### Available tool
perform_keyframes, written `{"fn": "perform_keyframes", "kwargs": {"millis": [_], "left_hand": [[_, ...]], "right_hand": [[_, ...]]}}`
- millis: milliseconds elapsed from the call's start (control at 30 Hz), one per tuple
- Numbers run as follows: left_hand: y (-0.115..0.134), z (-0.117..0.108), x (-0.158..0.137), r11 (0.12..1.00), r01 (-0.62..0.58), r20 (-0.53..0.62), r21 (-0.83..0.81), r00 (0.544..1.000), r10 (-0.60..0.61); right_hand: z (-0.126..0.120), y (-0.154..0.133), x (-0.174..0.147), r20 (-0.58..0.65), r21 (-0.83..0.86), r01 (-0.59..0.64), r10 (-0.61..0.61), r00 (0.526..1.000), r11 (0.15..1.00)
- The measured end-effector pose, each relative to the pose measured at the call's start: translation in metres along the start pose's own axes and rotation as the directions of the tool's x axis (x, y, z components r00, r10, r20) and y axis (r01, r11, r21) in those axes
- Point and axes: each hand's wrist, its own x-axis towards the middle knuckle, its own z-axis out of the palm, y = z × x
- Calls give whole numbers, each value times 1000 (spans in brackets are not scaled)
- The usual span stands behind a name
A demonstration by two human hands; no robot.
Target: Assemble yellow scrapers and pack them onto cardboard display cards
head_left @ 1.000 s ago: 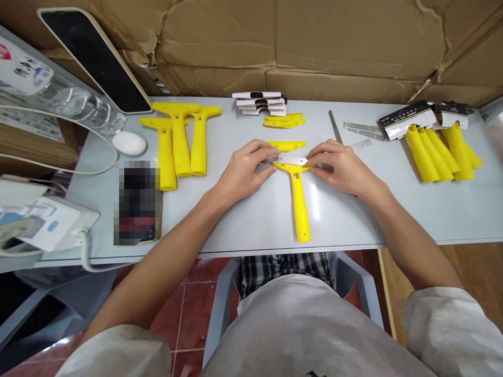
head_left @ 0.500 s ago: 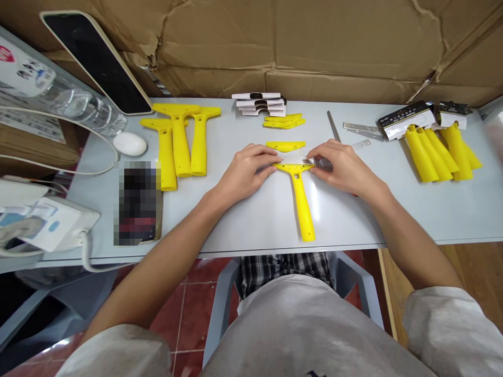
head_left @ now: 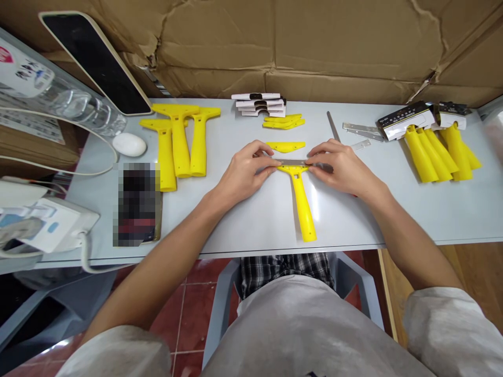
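Just beyond the grip lies a strip (head_left: 285, 146), with a pile of strips (head_left: 283, 123) and some cards (head_left: 259, 104) farther off; a rod (head_left: 333, 124) runs behind the right hand (head_left: 338, 163), which hides part of it; spare blades (head_left: 363, 130) lie past that hand, and carded scrapers (head_left: 422, 154) well to its right; bare handles (head_left: 181, 149) lie left of the left hand (head_left: 248, 170); each hand has thumb and fingers closed on one end of a blade (head_left: 291, 163); the blade lies between the hands, along the head of a handle (head_left: 302, 209), whose shaft points toward the person.
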Motion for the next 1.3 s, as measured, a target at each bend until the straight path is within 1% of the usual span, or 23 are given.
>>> {"fn": "perform_keyframes", "kwargs": {"millis": [133, 267, 467, 667, 800, 1067, 1300], "left_hand": [[0, -1, 1, 1000, 10, 26, 15, 1000, -10], [-1, -3, 1, 1000, 13, 55, 23, 998, -14], [-1, -2, 0, 1000, -9, 36, 10, 999, 8], [0, 0, 1, 999, -22, 23, 31, 1000, 21], [1, 1, 1, 999, -8, 27, 46, 1000, 7], [4, -1, 1, 996, 65, 45, 56, 997, -67], [3, 0, 2, 996, 57, 45, 63, 997, -60]], "right_hand": [[1, 0, 0, 6, -36, -5, 5, 1000, 999], [1, 1, 0, 1, -32, 8, -8, 1000, 999], [0, 0, 0, 11, -34, 14, -14, 1000, 999], [-1, -2, 0, 35, -90, -12, 15, 999, 996], [-3, -4, 0, 45, -130, -30, 36, 998, 991], [-2, -6, 0, 62, -96, -21, 27, 998, 995], [0, -6, 0, 51, -108, -26, 32, 998, 994]]}}
